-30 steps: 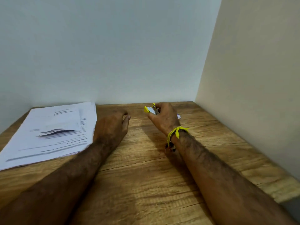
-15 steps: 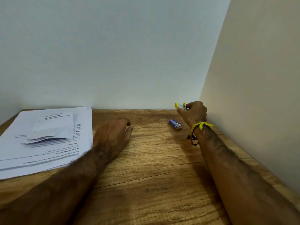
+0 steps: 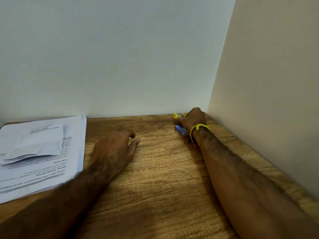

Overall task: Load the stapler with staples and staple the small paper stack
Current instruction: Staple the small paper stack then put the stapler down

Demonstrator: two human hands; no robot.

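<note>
Loading step, not begun. My right hand (image 3: 193,118) fingers clench the small yellow-tipped stapler (image 3: 177,115); blue staple box (image 3: 181,130) lies just below them. Left hand (image 3: 114,149) released, flat on wooden bench (image 3: 164,169). Next: open stapler.

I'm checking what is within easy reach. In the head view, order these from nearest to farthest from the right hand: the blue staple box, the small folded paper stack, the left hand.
From the right hand, at the far right corner:
1. Blue staple box, right beside the wrist.
2. Left hand, mid-table.
3. Small folded paper stack, far left, atop the big printed sheets.
</note>
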